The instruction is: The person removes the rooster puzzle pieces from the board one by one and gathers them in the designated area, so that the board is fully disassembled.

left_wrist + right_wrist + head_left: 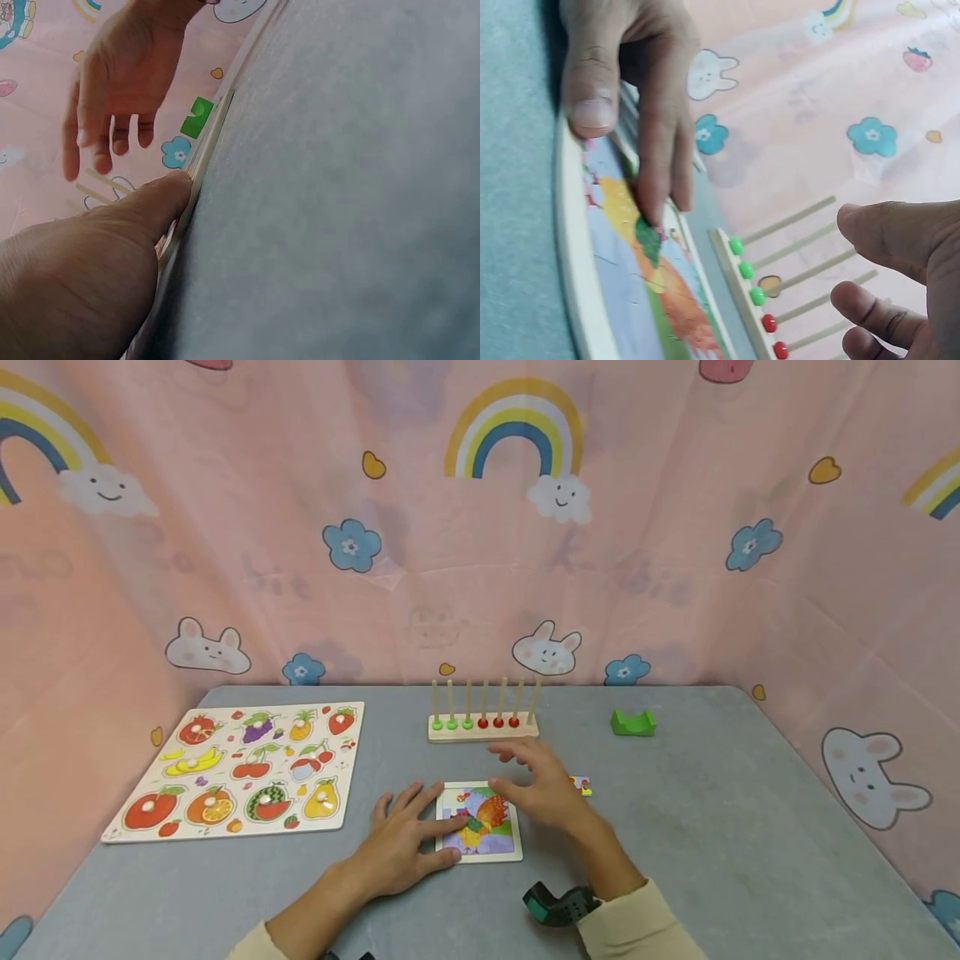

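Note:
A small framed jigsaw puzzle point(480, 843) with a colourful hen picture lies flat on the table. My left hand point(401, 843) rests on its left side, fingers spread, the thumb near the lower left corner and the index finger on the picture. In the right wrist view that index fingertip touches the green patch of the picture point(649, 241). Above the puzzle's upper right corner my right hand point(547, 785) hovers with loosely bent fingers and nothing in them. Partly hidden behind it, a colourful jigsaw piece point(582, 786) lies on the table.
A wooden peg rack point(483, 735) with green and red beads stands behind the puzzle. At the left lies a fruit peg board point(247, 777). A green notched block point(633, 723) sits at the back right. A patterned pink curtain point(450, 585) hangs behind the grey table point(720, 827).

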{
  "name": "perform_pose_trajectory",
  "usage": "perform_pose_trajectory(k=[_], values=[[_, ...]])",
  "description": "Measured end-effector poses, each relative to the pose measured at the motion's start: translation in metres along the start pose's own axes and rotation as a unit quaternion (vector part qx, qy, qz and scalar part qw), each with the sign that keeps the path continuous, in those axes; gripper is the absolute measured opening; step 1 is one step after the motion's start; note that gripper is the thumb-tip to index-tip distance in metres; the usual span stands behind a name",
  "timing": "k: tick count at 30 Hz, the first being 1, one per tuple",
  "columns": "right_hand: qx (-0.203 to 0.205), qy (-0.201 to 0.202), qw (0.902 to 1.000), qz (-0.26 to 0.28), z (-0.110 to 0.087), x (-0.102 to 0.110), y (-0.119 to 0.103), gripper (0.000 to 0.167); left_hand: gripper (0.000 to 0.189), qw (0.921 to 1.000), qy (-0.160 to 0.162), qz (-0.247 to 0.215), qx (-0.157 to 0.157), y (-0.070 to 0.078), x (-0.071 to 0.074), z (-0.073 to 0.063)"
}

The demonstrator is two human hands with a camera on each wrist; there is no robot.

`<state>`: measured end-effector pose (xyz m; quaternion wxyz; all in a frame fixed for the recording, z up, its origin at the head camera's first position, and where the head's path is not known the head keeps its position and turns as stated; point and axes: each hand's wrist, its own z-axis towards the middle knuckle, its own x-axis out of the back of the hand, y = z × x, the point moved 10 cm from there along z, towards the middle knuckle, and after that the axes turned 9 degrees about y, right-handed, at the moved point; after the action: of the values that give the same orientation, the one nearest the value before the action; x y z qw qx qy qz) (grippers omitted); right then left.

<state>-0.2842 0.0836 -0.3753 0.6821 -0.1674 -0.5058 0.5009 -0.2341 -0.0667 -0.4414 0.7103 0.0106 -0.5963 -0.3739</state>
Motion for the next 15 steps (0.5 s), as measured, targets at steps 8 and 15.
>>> perform_pose_trajectory(k=[8,15], values=[[-0.010,-0.016,0.9998,-0.003,-0.003,-0.017,0.011,0.045,0.046,1.0000,0.003,0.001,-0.003,0.001,-0.001,0.001],[-0.003,-0.021,0.9997,-0.015,-0.004,-0.029,0.016,0.041,0.046,0.9999,0.009,-0.001,-0.006,0.000,0.001,0.000]])
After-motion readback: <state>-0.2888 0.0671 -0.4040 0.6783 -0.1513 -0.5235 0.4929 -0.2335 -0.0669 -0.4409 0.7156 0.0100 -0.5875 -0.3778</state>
